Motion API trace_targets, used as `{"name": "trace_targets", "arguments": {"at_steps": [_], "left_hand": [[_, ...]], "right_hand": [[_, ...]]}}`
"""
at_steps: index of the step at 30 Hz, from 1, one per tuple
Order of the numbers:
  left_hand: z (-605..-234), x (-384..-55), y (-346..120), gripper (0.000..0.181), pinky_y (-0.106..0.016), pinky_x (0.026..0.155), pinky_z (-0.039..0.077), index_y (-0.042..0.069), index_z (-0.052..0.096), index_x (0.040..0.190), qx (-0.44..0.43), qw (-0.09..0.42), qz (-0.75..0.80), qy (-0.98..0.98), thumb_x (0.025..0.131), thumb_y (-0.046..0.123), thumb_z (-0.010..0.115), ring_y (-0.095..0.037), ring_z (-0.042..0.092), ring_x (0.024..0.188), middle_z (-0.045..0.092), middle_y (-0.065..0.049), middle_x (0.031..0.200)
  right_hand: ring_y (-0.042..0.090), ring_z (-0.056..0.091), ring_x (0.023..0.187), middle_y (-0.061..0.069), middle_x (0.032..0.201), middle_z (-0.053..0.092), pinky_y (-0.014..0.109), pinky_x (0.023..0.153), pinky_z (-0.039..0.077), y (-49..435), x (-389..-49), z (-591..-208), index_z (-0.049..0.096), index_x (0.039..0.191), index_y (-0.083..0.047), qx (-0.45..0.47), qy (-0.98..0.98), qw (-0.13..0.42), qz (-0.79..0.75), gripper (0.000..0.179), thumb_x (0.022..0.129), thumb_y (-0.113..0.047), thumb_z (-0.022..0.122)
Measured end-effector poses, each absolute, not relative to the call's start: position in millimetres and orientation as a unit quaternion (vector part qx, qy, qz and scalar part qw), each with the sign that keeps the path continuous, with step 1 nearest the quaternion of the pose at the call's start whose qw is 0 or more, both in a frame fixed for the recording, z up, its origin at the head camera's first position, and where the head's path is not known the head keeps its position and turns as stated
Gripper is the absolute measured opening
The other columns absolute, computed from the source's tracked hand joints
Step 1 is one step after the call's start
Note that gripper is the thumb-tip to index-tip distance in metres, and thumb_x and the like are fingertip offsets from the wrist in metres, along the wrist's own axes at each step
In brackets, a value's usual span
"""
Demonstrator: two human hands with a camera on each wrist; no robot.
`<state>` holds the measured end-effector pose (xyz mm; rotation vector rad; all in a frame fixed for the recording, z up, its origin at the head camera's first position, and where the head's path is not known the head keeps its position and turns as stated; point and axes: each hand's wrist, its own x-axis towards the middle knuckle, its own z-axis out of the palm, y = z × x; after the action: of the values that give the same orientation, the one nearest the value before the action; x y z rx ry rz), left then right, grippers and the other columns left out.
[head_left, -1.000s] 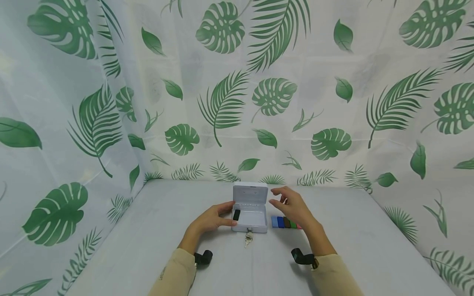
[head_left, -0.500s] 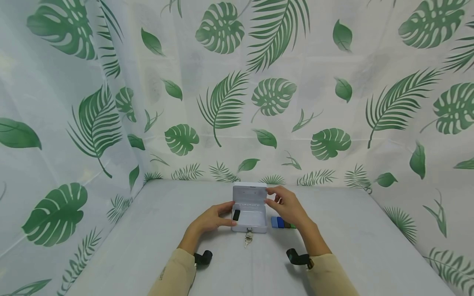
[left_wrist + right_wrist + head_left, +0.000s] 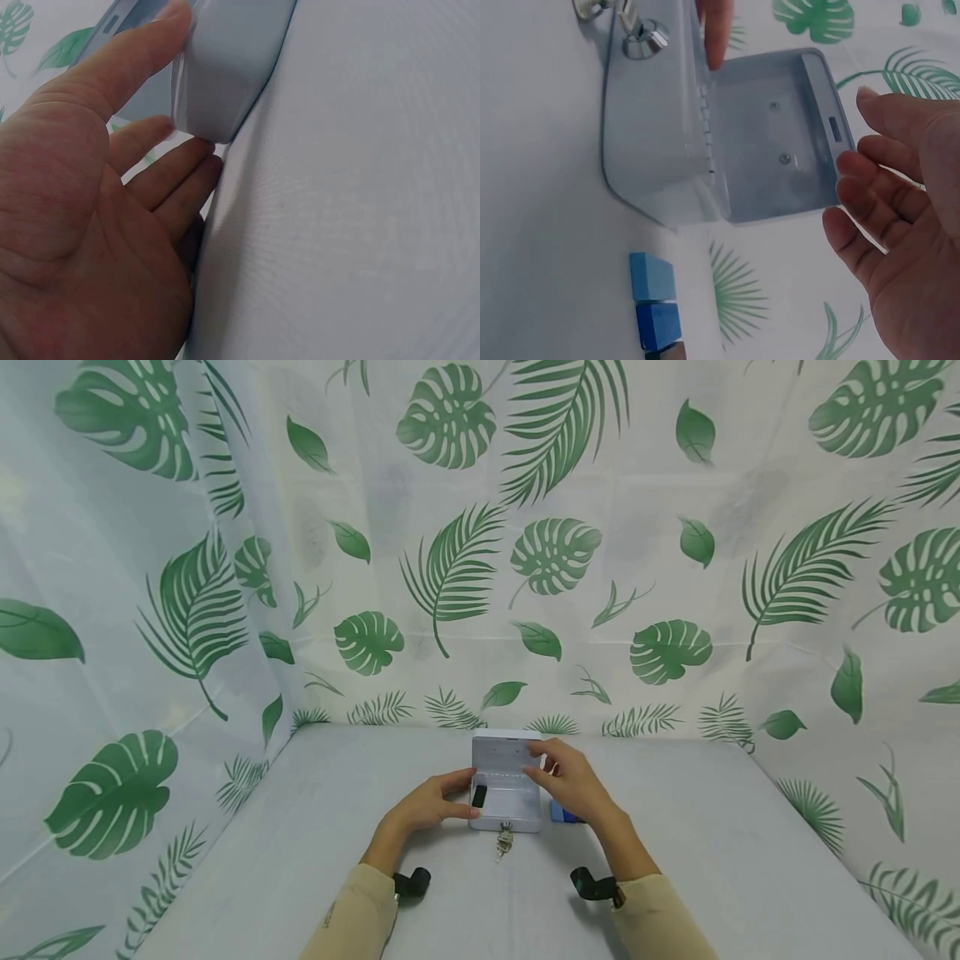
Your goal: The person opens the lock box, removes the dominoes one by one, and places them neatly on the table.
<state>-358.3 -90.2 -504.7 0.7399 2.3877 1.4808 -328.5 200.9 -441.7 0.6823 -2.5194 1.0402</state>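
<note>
A small white cash box [image 3: 517, 824] stands on the table, its lid [image 3: 497, 753] raised. My left hand [image 3: 423, 803] holds the box by its left side, thumb [image 3: 139, 64] at the front and fingers toward the back. Inside the box, at the left, lies a black block [image 3: 478, 796]. A bunch of keys [image 3: 504, 842] hangs from the front lock [image 3: 646, 41]. My right hand [image 3: 576, 781] is at the lid's right edge with relaxed, slightly bent fingers. In the right wrist view its fingertips [image 3: 847, 161] seem to touch the lid's rim.
Beside the box's right side a row of coloured blocks lies on the white cloth: light blue [image 3: 652, 277], dark blue [image 3: 660, 325] and a brown one [image 3: 669, 352]. My right forearm hides the others in the head view. Leaf-printed curtains [image 3: 555, 643] surround the table [image 3: 315, 827].
My right hand has moved left, from beside the box to the lid's right edge, covering more of the coloured blocks. The left hand and the box stay put.
</note>
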Motion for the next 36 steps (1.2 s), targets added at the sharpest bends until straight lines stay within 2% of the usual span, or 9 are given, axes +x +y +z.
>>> {"name": "trace_targets", "arguments": {"at_steps": [10, 20, 25, 36], "left_hand": [[-506.7, -360.4, -90.5, 0.085, -0.052, 0.127, 0.029, 0.015, 0.046, 0.158, 0.252, 0.119, 0.508, 0.815, 0.087, 0.034, 0.086, -0.029, 0.042, 0.152, 0.048, -0.006, 0.162], [-506.4, -360.5, -90.7, 0.083, -0.053, 0.126, 0.03, 0.017, 0.046, 0.158, 0.249, 0.119, 0.505, 0.818, 0.087, 0.032, 0.086, -0.028, 0.043, 0.152, 0.048, -0.005, 0.162], [-506.9, -360.5, -90.4, 0.082, -0.051, 0.126, 0.031, 0.019, 0.046, 0.158, 0.245, 0.116, 0.495, 0.825, 0.088, 0.032, 0.085, -0.026, 0.043, 0.152, 0.048, -0.003, 0.161], [-506.6, -360.8, -90.5, 0.081, -0.052, 0.127, 0.03, 0.018, 0.046, 0.158, 0.243, 0.116, 0.491, 0.829, 0.088, 0.033, 0.084, -0.027, 0.042, 0.152, 0.048, -0.003, 0.161]], "right_hand": [[0.014, 0.059, 0.082, 0.018, 0.118, 0.071, 0.026, 0.068, 0.053, 187.9, -328.0, -446.7, 0.065, 0.134, 0.001, 0.255, -0.878, 0.148, 0.377, 0.043, 0.096, -0.015, 0.076], [0.014, 0.057, 0.084, 0.012, 0.118, 0.07, 0.024, 0.07, 0.053, 170.7, -326.3, -454.0, 0.065, 0.137, -0.002, 0.252, -0.877, 0.135, 0.386, 0.043, 0.097, -0.016, 0.075], [0.016, 0.058, 0.084, 0.017, 0.119, 0.07, 0.023, 0.071, 0.053, 163.8, -326.0, -458.3, 0.065, 0.135, -0.002, 0.251, -0.876, 0.134, 0.391, 0.041, 0.098, -0.015, 0.074], [0.011, 0.057, 0.082, 0.011, 0.117, 0.071, 0.022, 0.068, 0.052, 154.9, -325.8, -470.2, 0.068, 0.131, -0.004, 0.261, -0.88, 0.135, 0.373, 0.036, 0.097, -0.015, 0.075]]}}
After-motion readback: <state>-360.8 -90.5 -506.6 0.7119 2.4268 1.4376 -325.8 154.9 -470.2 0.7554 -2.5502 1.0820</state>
